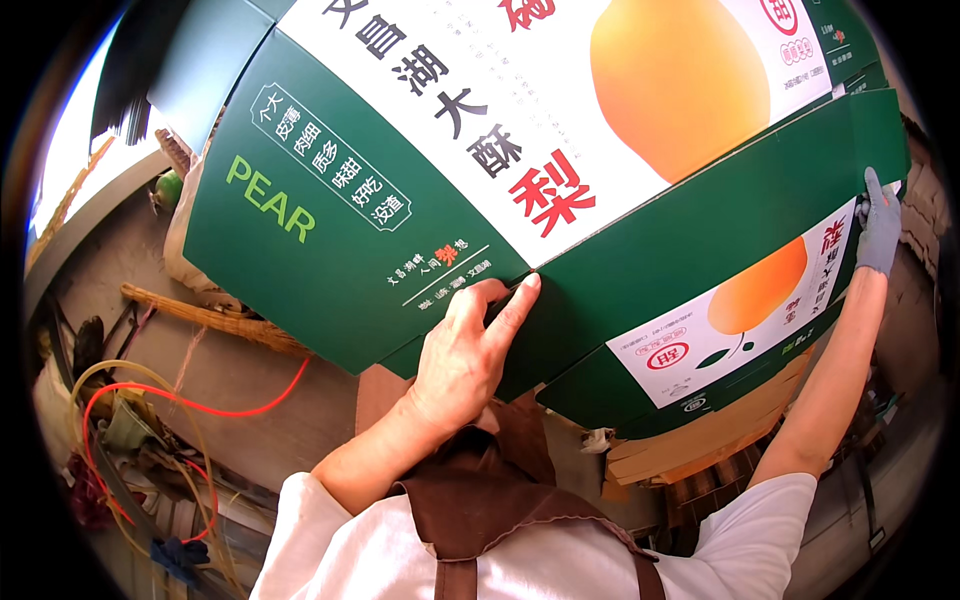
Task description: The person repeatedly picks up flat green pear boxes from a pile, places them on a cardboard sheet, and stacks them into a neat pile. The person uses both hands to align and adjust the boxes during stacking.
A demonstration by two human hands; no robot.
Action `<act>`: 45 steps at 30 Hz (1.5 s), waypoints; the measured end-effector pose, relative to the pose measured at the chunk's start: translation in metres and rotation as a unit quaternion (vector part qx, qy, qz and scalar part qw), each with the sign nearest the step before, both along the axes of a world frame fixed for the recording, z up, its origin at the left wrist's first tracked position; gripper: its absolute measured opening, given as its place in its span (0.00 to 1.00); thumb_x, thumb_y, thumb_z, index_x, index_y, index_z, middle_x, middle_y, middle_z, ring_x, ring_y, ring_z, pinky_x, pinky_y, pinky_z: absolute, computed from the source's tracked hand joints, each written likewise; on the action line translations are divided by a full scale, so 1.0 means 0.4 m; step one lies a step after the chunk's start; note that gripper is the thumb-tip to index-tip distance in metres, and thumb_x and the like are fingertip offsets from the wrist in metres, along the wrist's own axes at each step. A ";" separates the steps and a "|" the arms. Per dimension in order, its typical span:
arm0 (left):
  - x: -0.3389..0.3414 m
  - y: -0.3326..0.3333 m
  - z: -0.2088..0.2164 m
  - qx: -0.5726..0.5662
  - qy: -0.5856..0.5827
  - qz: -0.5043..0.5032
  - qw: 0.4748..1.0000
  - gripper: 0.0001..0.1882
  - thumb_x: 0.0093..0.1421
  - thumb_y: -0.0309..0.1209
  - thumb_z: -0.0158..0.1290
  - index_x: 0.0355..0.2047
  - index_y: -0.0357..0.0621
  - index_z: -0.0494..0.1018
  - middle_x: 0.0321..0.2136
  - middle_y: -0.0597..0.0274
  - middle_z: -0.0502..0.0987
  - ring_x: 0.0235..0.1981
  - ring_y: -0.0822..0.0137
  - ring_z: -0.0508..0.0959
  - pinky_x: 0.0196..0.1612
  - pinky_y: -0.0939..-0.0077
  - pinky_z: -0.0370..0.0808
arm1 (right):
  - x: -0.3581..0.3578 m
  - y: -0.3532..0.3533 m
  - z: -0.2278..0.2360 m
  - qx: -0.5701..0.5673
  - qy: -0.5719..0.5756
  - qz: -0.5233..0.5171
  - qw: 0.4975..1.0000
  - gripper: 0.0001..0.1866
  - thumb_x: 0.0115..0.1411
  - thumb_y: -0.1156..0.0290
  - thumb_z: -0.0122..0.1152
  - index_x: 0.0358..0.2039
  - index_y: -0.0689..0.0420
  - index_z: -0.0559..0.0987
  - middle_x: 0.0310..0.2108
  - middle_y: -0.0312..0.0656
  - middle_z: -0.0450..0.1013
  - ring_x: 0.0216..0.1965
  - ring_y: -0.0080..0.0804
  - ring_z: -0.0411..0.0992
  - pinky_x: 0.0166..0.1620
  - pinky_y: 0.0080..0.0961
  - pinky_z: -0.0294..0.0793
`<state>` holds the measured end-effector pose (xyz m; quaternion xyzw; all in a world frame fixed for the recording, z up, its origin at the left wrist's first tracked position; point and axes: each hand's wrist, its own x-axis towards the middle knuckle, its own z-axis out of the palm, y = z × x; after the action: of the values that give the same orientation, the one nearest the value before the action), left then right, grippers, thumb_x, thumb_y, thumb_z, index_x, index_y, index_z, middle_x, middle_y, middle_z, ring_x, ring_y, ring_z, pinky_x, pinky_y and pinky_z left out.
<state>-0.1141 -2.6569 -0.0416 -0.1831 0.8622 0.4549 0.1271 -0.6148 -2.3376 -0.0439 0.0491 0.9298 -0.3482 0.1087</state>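
Observation:
A large printed cardboard carton (400,160), green and white with pear pictures, fills the top and middle of the view, its panels partly folded. My bare left hand (465,345) grips it at the near corner, where a crease meets the green side panel. One digit lies stretched along that crease, while the others bend against the green panel. At the far right, my right hand (880,225), in a grey glove, holds the outer end of a long folded-up side flap (730,300). Some of its fingers are hidden behind the cardboard.
Flattened brown cardboard (710,430) lies below the carton's right side. At lower left are a red cord (200,400), a yellowish hose (85,375) and a straw-coloured bundle (215,318). A green round fruit (168,190) shows beside the carton's left edge.

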 end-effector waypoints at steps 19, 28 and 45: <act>-0.003 -0.013 -0.009 0.024 0.005 -0.004 1.000 0.36 0.47 0.14 0.52 0.60 0.46 0.67 0.41 0.53 0.67 0.39 0.57 0.74 0.33 0.67 0.79 | 0.001 0.001 -0.012 0.011 0.002 0.007 1.000 0.07 0.60 0.65 0.65 0.30 0.53 0.78 0.18 0.22 0.62 0.17 0.09 0.56 0.22 0.10 0.53; 0.005 -0.016 -0.023 0.024 0.022 -0.004 0.999 0.35 0.48 0.14 0.52 0.59 0.46 0.68 0.40 0.54 0.68 0.36 0.58 0.75 0.30 0.69 0.79 | 0.008 -0.005 -0.004 0.008 0.004 -0.009 1.000 0.07 0.60 0.66 0.64 0.29 0.53 0.78 0.19 0.22 0.62 0.18 0.09 0.55 0.22 0.10 0.52; 0.007 -0.017 -0.023 0.033 0.027 -0.007 0.999 0.36 0.48 0.15 0.53 0.60 0.47 0.67 0.40 0.55 0.67 0.35 0.59 0.75 0.29 0.69 0.78 | -0.001 0.008 -0.013 -0.002 0.004 0.001 1.000 0.06 0.60 0.66 0.65 0.32 0.54 0.80 0.20 0.22 0.64 0.18 0.09 0.56 0.22 0.09 0.53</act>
<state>-0.1115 -2.6639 -0.0507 -0.1607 0.8511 0.4868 0.1129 -0.6152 -2.3343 -0.0489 0.0463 0.9295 -0.3505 0.1051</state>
